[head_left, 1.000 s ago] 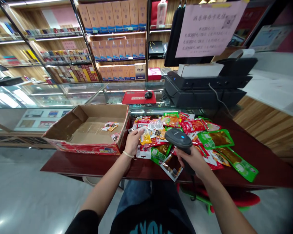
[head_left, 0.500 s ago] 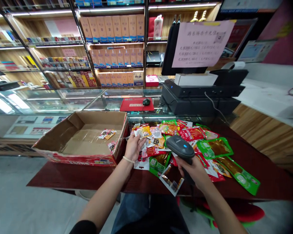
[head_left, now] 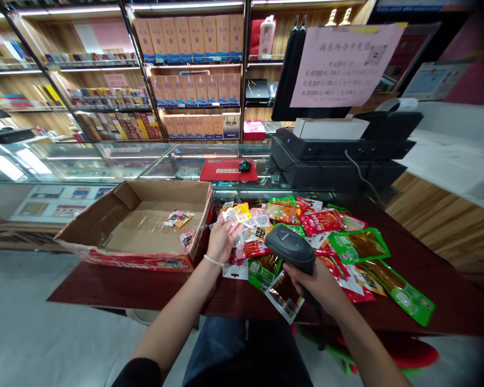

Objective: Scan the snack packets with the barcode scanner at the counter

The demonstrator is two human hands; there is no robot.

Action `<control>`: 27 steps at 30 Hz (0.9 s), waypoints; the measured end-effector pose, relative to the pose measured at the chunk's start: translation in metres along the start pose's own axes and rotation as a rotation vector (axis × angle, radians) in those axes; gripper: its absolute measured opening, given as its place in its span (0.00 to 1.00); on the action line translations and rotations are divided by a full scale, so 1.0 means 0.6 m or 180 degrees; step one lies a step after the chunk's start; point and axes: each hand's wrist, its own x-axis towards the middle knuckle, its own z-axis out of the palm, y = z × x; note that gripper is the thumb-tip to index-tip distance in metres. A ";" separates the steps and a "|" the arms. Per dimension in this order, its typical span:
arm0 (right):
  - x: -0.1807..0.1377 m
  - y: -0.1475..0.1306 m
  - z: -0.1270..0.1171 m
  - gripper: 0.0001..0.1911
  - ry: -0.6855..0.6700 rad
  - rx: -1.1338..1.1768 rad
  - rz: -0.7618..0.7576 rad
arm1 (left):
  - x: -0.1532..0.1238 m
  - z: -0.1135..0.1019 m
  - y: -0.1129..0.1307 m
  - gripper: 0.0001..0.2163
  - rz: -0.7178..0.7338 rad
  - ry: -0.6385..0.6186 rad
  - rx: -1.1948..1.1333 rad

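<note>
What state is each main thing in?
Left hand: holding yellow-and-white packet
Yellow-and-white packet: held at fingertips
Right hand: gripping scanner
Scanner: held, no light visible
Cardboard box: open, few packets inside
Snack packets: heaped on table
Mouse: resting on red mat
Pink sign: fixed to monitor

A black mouse (head_left: 244, 165) rests on a red mat (head_left: 218, 170), near a monitor (head_left: 284, 80) bearing a pink notice (head_left: 344, 67).

Matt plastic scanner (head_left: 291, 249), glossy packets (head_left: 321, 222)
</note>
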 end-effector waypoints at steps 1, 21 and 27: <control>0.000 -0.002 0.000 0.21 0.0011 0.0039 -0.0004 | -0.002 0.001 0.001 0.05 -0.0010 -0.0028 0.0024; 0.053 -0.027 0.026 0.24 -0.0358 -0.0024 -0.0415 | 0.059 -0.148 0.329 0.17 0.1751 0.0402 0.2634; 0.057 -0.046 0.036 0.24 -0.0415 -0.0064 -0.0467 | 0.075 -0.179 0.337 0.18 0.0968 -0.0163 0.4709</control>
